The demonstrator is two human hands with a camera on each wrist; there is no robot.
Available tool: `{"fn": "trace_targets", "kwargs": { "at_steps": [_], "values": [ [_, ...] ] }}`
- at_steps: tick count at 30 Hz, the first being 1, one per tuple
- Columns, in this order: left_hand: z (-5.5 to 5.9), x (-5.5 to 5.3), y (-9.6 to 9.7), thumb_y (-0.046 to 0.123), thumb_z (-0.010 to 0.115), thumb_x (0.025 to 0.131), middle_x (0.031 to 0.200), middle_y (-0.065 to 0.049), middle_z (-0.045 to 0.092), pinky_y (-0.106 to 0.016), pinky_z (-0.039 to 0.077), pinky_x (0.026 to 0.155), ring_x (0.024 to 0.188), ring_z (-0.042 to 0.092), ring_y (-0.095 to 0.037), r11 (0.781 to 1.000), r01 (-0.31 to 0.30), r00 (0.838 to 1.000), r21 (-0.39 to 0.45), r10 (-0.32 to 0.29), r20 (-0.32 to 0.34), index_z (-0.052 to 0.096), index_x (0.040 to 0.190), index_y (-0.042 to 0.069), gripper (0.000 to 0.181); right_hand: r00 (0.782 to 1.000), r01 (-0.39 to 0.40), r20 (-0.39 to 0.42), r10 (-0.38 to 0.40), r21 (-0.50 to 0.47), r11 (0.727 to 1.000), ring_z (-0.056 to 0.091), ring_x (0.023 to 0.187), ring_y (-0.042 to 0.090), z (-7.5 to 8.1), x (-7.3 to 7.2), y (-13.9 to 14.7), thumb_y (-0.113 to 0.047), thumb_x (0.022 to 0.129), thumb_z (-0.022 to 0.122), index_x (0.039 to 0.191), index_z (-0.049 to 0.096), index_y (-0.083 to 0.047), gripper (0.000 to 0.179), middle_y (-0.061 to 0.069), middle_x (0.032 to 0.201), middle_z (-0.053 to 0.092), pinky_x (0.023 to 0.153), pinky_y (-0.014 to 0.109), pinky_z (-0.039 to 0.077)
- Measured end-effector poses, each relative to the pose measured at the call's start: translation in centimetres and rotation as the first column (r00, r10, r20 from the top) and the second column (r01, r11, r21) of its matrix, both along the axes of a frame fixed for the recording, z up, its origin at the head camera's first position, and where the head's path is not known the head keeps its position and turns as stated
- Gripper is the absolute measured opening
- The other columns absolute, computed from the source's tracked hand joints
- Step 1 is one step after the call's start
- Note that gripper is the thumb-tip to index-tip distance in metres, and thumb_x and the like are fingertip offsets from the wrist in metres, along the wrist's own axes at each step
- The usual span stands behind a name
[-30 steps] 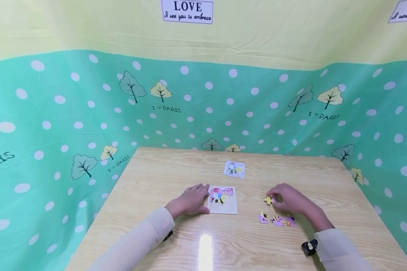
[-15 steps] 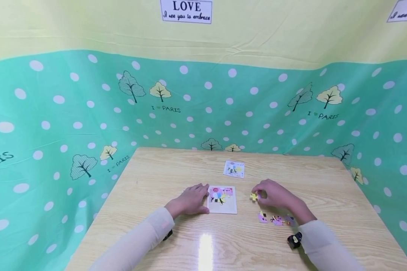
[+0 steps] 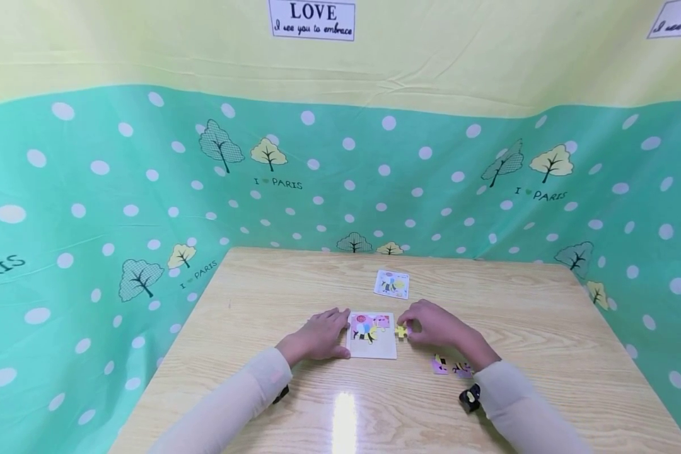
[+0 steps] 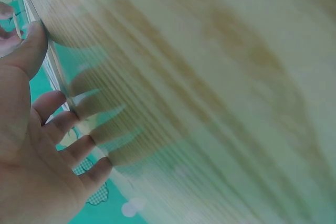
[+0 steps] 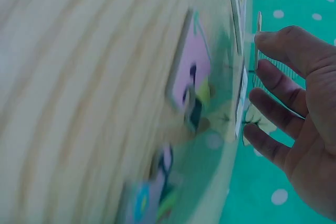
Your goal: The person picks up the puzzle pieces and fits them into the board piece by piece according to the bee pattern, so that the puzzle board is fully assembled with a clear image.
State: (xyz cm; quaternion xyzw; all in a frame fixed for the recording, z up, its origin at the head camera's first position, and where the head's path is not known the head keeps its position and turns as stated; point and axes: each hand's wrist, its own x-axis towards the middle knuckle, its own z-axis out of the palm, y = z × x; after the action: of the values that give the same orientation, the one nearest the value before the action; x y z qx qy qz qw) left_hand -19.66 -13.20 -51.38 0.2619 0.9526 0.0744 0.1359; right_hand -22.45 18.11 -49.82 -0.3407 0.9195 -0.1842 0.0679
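My left hand (image 3: 320, 335) rests at the left edge of a square white puzzle tray (image 3: 381, 348), fingers spread and loosely straight, thumb by its near left corner. Several joined pieces showing part of a bee (image 3: 366, 332) fill the tray's upper part; its lower part shows bare. Just off the tray's right edge, my right hand (image 3: 438, 326) pinches a yellow puzzle piece (image 3: 401, 331) between thumb and fingertips. In the right wrist view that puzzle piece (image 5: 259, 38) appears edge-on, the other fingers loosely bent below it.
Loose pink puzzle pieces lie on the wooden table (image 3: 295, 403) near the right forearm, among them one with yellow and black (image 3: 439, 364) and another beside it (image 3: 461, 369). Behind the tray lies a card with a bee picture (image 3: 392, 284). A dotted green cloth (image 3: 386, 189) hangs behind the table.
My right hand has moved left with the yellow puzzle piece, from above the loose pieces to the tray's right edge. The left hand and the tray stay in place.
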Motion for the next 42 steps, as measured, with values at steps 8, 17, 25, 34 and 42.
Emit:
{"fn": "trace_targets", "kwargs": {
  "at_steps": [8, 17, 25, 34, 42],
  "values": [
    [0.0, 0.1, 0.0, 0.059, 0.069, 0.089, 0.165, -0.011, 0.035, -0.058, 0.035, 0.121, 0.153, 0.033, -0.034, 1.0, 0.005, 1.0, 0.006, -0.004, -0.007, 0.034, 0.158, 0.006, 0.094, 1.0, -0.012, 0.024, 0.012, 0.012, 1.0, 0.054, 0.087, 0.006, -0.5, -0.2, -2.3, -0.014, 0.084, 0.074, 0.113, 0.078, -0.021, 0.031, -0.012, 0.09, 0.068, 0.086, 0.031, 0.053],
    [-0.1, 0.1, 0.0, 0.059, 0.068, 0.09, 0.166, -0.011, 0.034, -0.057, 0.033, 0.122, 0.154, 0.031, -0.033, 1.0, 0.004, 1.0, 0.006, -0.004, 0.004, 0.033, 0.158, 0.007, 0.093, 0.999, -0.023, 0.029, 0.022, 0.041, 0.999, 0.053, 0.086, 0.009, -0.5, -0.2, -4.0, -0.013, 0.084, 0.075, 0.115, 0.078, -0.019, 0.032, -0.01, 0.089, 0.068, 0.084, 0.031, 0.05],
    [-0.2, 0.0, -0.1, 0.061, 0.068, 0.09, 0.166, -0.011, 0.034, -0.057, 0.033, 0.122, 0.154, 0.031, -0.033, 1.0, 0.0, 1.0, 0.003, 0.0, -0.003, 0.033, 0.159, 0.008, 0.093, 0.999, -0.037, 0.001, 0.038, 0.083, 0.996, 0.053, 0.085, 0.006, -0.5, -0.4, -4.7, -0.014, 0.085, 0.074, 0.115, 0.078, -0.023, 0.031, -0.012, 0.091, 0.07, 0.089, 0.033, 0.05],
    [-0.2, 0.0, -0.1, 0.06, 0.067, 0.09, 0.167, -0.009, 0.033, -0.057, 0.031, 0.123, 0.155, 0.029, -0.032, 1.0, -0.008, 1.0, 0.01, 0.007, 0.016, 0.032, 0.159, 0.008, 0.093, 0.999, -0.046, -0.004, 0.047, 0.101, 0.994, 0.054, 0.087, 0.008, -0.4, -0.4, -5.2, -0.016, 0.083, 0.077, 0.112, 0.079, -0.02, 0.03, -0.01, 0.093, 0.07, 0.086, 0.033, 0.05],
    [0.0, 0.0, -0.1, 0.059, 0.068, 0.09, 0.167, -0.01, 0.032, -0.057, 0.032, 0.123, 0.155, 0.029, -0.033, 1.0, -0.009, 1.0, 0.01, 0.009, 0.017, 0.034, 0.158, 0.009, 0.091, 0.998, -0.059, -0.006, 0.06, 0.111, 0.992, 0.052, 0.087, 0.009, -0.3, -0.5, -5.3, -0.014, 0.084, 0.077, 0.111, 0.08, -0.019, 0.027, -0.008, 0.094, 0.07, 0.083, 0.031, 0.048]
  ]
}}
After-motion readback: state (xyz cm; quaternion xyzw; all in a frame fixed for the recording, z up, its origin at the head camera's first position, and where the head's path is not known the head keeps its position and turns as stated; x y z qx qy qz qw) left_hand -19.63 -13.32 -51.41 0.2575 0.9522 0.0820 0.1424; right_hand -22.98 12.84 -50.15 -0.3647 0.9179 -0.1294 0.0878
